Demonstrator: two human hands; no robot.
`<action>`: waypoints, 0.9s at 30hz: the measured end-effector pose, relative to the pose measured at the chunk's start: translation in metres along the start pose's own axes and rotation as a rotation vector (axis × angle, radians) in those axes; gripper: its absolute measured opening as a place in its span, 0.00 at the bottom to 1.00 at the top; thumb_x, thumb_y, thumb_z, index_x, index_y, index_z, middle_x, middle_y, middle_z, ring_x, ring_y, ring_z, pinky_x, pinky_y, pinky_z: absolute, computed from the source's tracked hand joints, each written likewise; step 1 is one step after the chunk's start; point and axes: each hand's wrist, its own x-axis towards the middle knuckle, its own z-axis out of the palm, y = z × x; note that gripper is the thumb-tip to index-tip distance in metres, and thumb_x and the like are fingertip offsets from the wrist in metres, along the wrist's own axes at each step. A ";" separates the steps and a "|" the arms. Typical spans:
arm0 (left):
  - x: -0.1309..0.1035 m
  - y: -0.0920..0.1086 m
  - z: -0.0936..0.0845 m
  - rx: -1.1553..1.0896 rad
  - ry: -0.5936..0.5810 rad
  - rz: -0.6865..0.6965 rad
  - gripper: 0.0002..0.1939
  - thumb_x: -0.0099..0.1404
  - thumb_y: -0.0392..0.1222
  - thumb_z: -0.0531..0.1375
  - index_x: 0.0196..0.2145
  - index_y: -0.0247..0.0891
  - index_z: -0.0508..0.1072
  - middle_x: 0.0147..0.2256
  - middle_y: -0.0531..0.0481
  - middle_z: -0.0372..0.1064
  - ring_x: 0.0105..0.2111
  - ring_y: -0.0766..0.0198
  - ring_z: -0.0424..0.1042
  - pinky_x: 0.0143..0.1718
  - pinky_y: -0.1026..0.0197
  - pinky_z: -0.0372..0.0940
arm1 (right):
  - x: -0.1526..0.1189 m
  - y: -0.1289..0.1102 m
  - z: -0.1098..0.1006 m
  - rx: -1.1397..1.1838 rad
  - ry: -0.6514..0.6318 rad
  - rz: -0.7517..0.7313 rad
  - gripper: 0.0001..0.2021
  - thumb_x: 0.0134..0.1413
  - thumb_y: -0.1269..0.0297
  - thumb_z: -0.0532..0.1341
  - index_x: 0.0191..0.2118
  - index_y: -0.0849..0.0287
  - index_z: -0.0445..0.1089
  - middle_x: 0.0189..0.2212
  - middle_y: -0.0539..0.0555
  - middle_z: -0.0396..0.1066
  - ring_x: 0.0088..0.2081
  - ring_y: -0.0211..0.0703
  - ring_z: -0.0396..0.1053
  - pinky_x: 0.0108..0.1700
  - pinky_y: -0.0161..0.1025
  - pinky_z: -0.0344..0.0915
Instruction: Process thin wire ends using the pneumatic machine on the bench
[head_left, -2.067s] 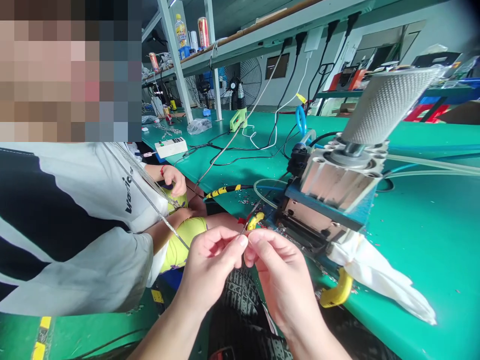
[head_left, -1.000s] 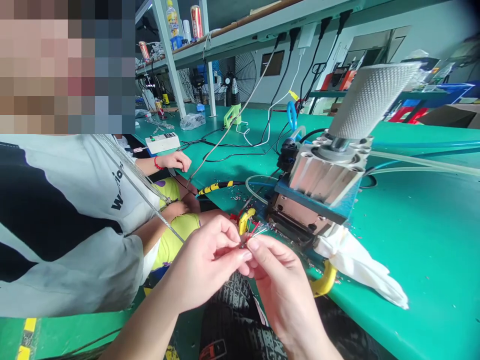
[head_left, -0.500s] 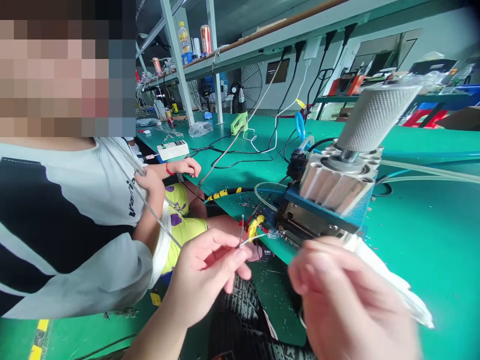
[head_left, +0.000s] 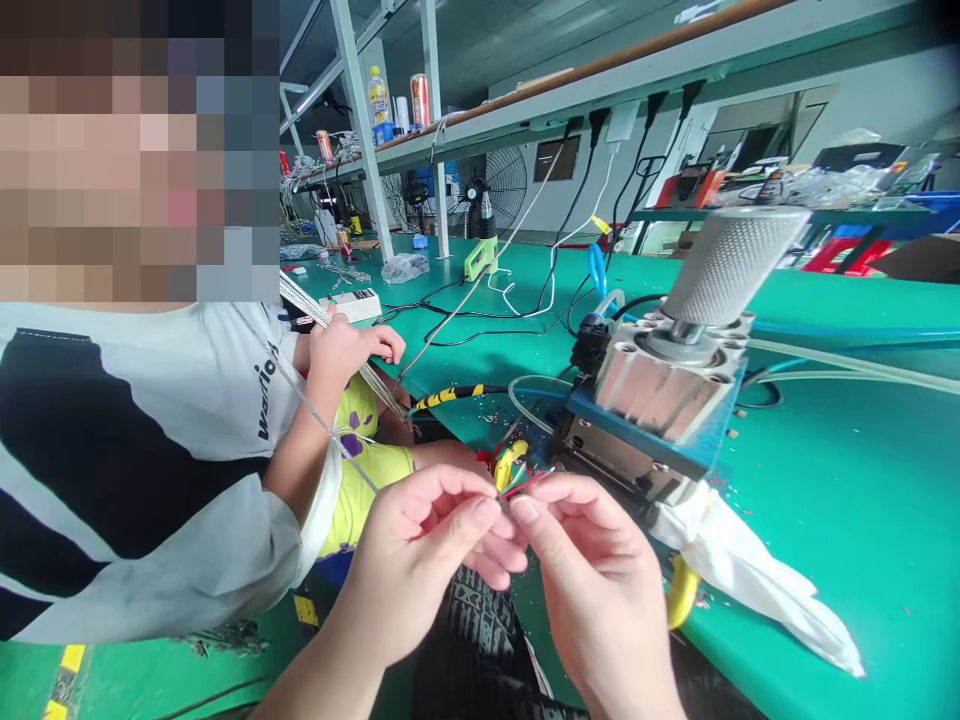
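My left hand (head_left: 424, 560) and right hand (head_left: 592, 575) meet fingertip to fingertip just off the near edge of the bench (head_left: 840, 470), both in a closed pinch grip on the same thin wires (head_left: 521, 486): a few fine strands, red the plainest, stiff and short, poking up and to the right from between my thumbs and forefingers. They sit in the air in front of the press (head_left: 660, 400), close to its lower front but not touching that I can tell. The press is a blocky thing, a ribbed bare-metal cylinder body on a blue plate, topped by a knurled grey metal drum (head_left: 731, 262) tilted to the right. A yellow plastic clamp (head_left: 510, 463) curves just behind the wires, and a crumpled white cloth (head_left: 750, 580) hangs soft from the press over the bench edge, right beside my right wrist. The bench top is smooth green, littered with small wire scraps near the press. To my left a co-worker (head_left: 150, 450) in a black and white shirt sits close, holding a bundle of long pale strands (head_left: 330, 330); that side is tight, while the lap space below my hands is open.
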 end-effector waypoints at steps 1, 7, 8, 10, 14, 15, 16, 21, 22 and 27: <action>0.000 0.000 0.001 0.000 0.001 -0.006 0.10 0.63 0.44 0.63 0.36 0.33 0.71 0.28 0.48 0.77 0.26 0.65 0.77 0.26 0.66 0.74 | 0.000 0.000 0.000 -0.006 0.002 -0.015 0.05 0.52 0.72 0.65 0.31 0.53 0.75 0.22 0.45 0.73 0.23 0.26 0.69 0.29 0.22 0.71; 0.003 -0.001 0.003 0.013 -0.014 -0.012 0.10 0.64 0.43 0.62 0.35 0.32 0.72 0.28 0.47 0.77 0.27 0.65 0.77 0.27 0.67 0.74 | -0.001 -0.002 -0.001 -0.080 0.042 -0.013 0.05 0.50 0.71 0.67 0.33 0.53 0.77 0.23 0.47 0.73 0.23 0.29 0.69 0.26 0.25 0.71; 0.004 -0.002 0.004 0.013 -0.015 -0.011 0.09 0.64 0.42 0.63 0.35 0.32 0.72 0.27 0.48 0.76 0.27 0.66 0.77 0.27 0.67 0.74 | 0.000 -0.003 -0.002 -0.096 0.047 -0.017 0.05 0.50 0.71 0.67 0.33 0.53 0.77 0.24 0.48 0.73 0.23 0.30 0.69 0.26 0.26 0.70; 0.004 -0.003 0.004 0.004 -0.015 -0.009 0.08 0.63 0.41 0.63 0.35 0.32 0.72 0.25 0.49 0.76 0.25 0.67 0.76 0.27 0.68 0.74 | 0.001 -0.004 -0.005 -0.132 0.039 -0.027 0.04 0.49 0.70 0.68 0.32 0.53 0.78 0.25 0.49 0.72 0.24 0.30 0.69 0.26 0.27 0.70; 0.004 -0.005 0.004 -0.023 -0.029 -0.009 0.07 0.62 0.39 0.65 0.34 0.32 0.72 0.24 0.50 0.76 0.25 0.68 0.76 0.27 0.68 0.73 | 0.002 -0.006 -0.011 -0.170 -0.015 -0.035 0.04 0.49 0.70 0.67 0.30 0.53 0.78 0.27 0.49 0.71 0.26 0.31 0.70 0.27 0.28 0.70; 0.004 -0.006 0.004 -0.024 -0.035 -0.007 0.07 0.62 0.38 0.65 0.34 0.32 0.73 0.24 0.50 0.76 0.25 0.67 0.76 0.27 0.68 0.73 | 0.002 -0.007 -0.011 -0.174 -0.028 -0.038 0.04 0.49 0.70 0.67 0.30 0.53 0.78 0.27 0.49 0.71 0.26 0.31 0.70 0.27 0.28 0.70; 0.004 -0.006 0.004 -0.023 -0.038 -0.005 0.07 0.61 0.38 0.65 0.34 0.32 0.73 0.24 0.50 0.76 0.25 0.67 0.76 0.27 0.68 0.73 | 0.002 -0.008 -0.012 -0.178 -0.041 -0.040 0.04 0.49 0.70 0.67 0.30 0.53 0.78 0.27 0.49 0.71 0.26 0.31 0.70 0.28 0.28 0.70; 0.004 -0.009 0.004 0.065 -0.060 0.056 0.04 0.61 0.36 0.65 0.30 0.34 0.74 0.26 0.52 0.75 0.24 0.70 0.75 0.27 0.69 0.72 | 0.002 -0.015 -0.008 -0.109 -0.098 0.151 0.06 0.50 0.65 0.67 0.26 0.59 0.72 0.21 0.48 0.67 0.22 0.32 0.67 0.26 0.31 0.69; 0.003 -0.010 0.003 0.092 -0.068 0.078 0.03 0.61 0.36 0.65 0.30 0.34 0.74 0.26 0.52 0.74 0.25 0.69 0.75 0.26 0.69 0.70 | 0.002 -0.015 -0.008 -0.075 -0.098 0.218 0.09 0.50 0.62 0.67 0.25 0.61 0.71 0.19 0.48 0.66 0.22 0.32 0.66 0.26 0.31 0.67; 0.002 -0.013 0.002 0.208 -0.085 0.119 0.03 0.63 0.37 0.63 0.31 0.36 0.73 0.24 0.54 0.69 0.25 0.71 0.71 0.23 0.72 0.64 | 0.004 -0.013 -0.014 -0.113 -0.055 0.318 0.12 0.49 0.58 0.68 0.26 0.62 0.72 0.19 0.48 0.66 0.21 0.29 0.61 0.25 0.28 0.61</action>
